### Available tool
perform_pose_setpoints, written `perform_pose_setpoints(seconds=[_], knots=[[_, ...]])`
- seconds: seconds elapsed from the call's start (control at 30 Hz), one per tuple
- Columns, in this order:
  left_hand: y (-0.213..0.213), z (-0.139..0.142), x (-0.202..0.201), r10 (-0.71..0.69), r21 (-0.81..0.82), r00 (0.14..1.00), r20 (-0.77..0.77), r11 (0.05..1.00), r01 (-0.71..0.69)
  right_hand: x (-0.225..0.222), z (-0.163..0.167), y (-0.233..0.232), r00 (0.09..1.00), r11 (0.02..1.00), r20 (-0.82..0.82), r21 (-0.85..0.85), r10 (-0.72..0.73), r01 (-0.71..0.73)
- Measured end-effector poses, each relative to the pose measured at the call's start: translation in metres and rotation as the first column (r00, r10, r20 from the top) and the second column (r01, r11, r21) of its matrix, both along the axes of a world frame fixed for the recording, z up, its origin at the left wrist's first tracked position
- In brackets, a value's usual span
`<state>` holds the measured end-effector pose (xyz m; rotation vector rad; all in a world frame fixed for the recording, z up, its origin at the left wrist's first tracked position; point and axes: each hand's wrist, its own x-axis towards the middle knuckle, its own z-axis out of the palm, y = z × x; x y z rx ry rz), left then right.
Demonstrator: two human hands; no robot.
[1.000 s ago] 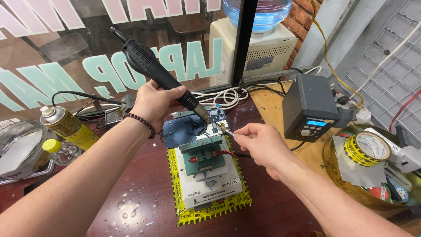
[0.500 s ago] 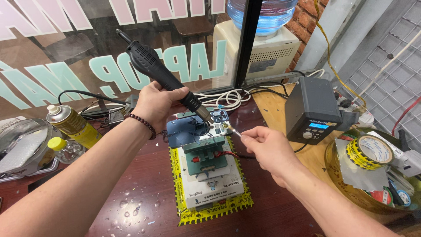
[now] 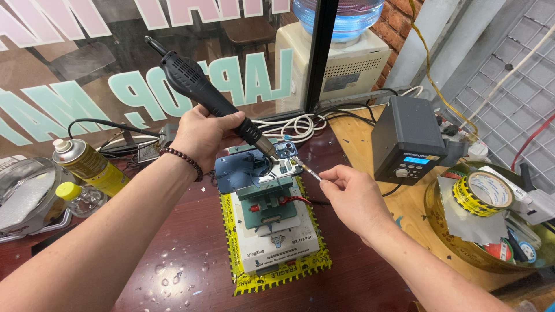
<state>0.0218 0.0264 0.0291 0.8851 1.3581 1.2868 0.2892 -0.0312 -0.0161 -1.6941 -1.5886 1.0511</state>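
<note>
My left hand (image 3: 203, 134) grips a black hot-air gun (image 3: 196, 86), its metal nozzle pointing down at the camera end of a blue phone (image 3: 254, 164). The phone lies clamped in a green holder (image 3: 269, 205) on a white platform wrapped in yellow tape (image 3: 277, 254). My right hand (image 3: 355, 196) pinches thin metal tweezers (image 3: 309, 171), whose tip reaches the phone's right edge beside the camera. A bead bracelet sits on my left wrist.
A dark rework station (image 3: 407, 141) with a lit display stands to the right. A bowl (image 3: 457, 242) holds a yellow tape roll (image 3: 483, 193). A yellow spray can (image 3: 87, 164) and small bottle (image 3: 78, 196) stand at the left. White cables (image 3: 295, 124) lie behind.
Both hands have held their grips. The view has drifted a little, and the tweezers tip has stayed at the phone's edge near the nozzle.
</note>
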Motion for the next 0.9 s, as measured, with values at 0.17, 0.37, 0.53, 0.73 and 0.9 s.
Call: perform_pose_setpoints(seconds=[0.17,0.37,0.53,0.73,0.9], knots=[[-0.002,0.000,0.002,-0.002,-0.016,1.000,-0.011,1.000,0.002,0.000,0.003,-0.003,0.987,0.999,0.163,0.039,0.006,-0.012],[-0.001,-0.001,0.001,0.004,-0.015,1.000,-0.018,1.000,-0.004,-0.002,0.000,-0.001,0.996,0.999,0.094,0.047,0.006,-0.011],[0.001,-0.004,0.004,-0.005,0.014,1.000,0.002,1.000,0.005,-0.002,-0.004,-0.001,0.993,0.997,0.118,0.070,0.013,-0.021],[0.003,-0.005,0.008,0.005,0.027,1.000,-0.016,1.000,-0.005,-0.004,-0.011,0.000,0.999,0.999,0.052,0.048,-0.003,0.001],[0.002,-0.005,0.008,0.007,0.029,1.000,-0.027,1.000,-0.006,-0.002,-0.015,0.005,0.981,0.994,-0.187,-0.100,-0.052,0.034]])
